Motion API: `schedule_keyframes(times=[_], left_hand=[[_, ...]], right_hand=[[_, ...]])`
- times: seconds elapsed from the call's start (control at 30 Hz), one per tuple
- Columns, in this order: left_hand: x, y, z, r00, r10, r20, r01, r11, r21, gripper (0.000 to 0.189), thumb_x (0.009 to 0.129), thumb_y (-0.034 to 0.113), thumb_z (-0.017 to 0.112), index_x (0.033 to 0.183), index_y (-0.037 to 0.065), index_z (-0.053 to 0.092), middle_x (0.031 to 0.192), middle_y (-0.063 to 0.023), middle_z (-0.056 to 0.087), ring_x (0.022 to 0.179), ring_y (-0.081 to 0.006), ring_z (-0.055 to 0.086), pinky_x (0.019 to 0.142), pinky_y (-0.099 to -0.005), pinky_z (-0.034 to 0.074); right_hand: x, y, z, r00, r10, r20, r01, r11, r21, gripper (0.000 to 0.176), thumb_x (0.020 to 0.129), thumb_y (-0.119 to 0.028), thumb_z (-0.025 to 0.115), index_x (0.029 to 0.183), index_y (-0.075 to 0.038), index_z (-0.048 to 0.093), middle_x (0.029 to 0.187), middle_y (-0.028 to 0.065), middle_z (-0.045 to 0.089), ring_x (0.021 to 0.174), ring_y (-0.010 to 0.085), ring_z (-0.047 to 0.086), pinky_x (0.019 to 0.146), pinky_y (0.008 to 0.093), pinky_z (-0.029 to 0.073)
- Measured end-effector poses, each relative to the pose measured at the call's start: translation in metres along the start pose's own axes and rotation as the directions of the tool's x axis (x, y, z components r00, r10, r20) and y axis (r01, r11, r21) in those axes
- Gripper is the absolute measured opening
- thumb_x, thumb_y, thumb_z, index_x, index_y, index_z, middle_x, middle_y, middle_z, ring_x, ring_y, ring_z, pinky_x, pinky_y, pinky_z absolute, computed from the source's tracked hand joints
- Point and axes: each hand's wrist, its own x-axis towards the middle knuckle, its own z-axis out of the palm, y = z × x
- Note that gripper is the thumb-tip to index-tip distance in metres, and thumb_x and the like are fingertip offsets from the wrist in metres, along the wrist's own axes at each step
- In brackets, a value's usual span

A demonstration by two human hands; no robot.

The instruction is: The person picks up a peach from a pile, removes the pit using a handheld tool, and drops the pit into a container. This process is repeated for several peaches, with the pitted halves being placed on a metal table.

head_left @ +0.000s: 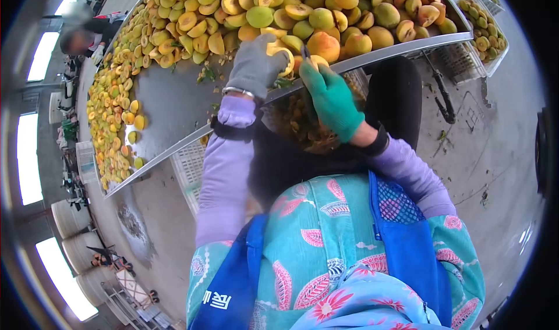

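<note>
My left hand [256, 67], in a grey glove, is closed around a cut yellow peach [287, 64] near the metal table's front rim. Close beside it my right hand [333, 102], in a green glove, grips a small knife [304, 52] whose dark blade points up toward the fruit. A yellow peach piece [318, 60] shows by the right fingertips. Just beyond both hands lies a heap of peaches [259, 17], some whole and some halved. A large orange peach [324, 46] sits right past the knife.
The metal table [174, 97] has a raised rim and scattered leaves. Below my hands stands a crate [303, 123] with fruit scraps. Another white crate [189, 170] is under the left side. Fruit-filled crates [482, 36] stand at right. Another person [87, 39] is at the far left.
</note>
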Motion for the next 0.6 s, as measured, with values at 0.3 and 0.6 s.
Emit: schedule_keyframes(times=[0.3, 0.6], left_hand=[[-0.070, -0.016, -0.006, 0.941, -0.303, -0.149, 0.106, 0.683, -0.723, 0.032, 0.083, 0.024, 0.069, 0.108, 0.005, 0.062, 0.104, -0.0099, 0.064, 0.089, -0.0261, 0.065, 0.077, -0.0367, 0.054], [-0.088, -0.012, 0.000, 0.911, -0.241, -0.334, -0.218, 0.407, -0.887, 0.036, 0.090, 0.004, 0.057, 0.126, 0.003, 0.053, 0.119, -0.0139, 0.058, 0.108, -0.0237, 0.060, 0.091, -0.0347, 0.051]], right_hand=[[0.011, -0.021, 0.002, 0.920, -0.300, 0.254, 0.368, 0.884, -0.290, 0.038, 0.097, -0.043, 0.050, 0.097, -0.005, 0.057, 0.074, 0.0204, 0.061, 0.072, 0.0384, 0.063, 0.063, 0.0468, 0.048], [-0.016, -0.027, 0.022, 0.846, -0.267, 0.461, 0.461, 0.801, -0.381, 0.038, 0.098, -0.038, 0.050, 0.093, -0.001, 0.054, 0.066, 0.0194, 0.060, 0.058, 0.0361, 0.059, 0.051, 0.0456, 0.045]])
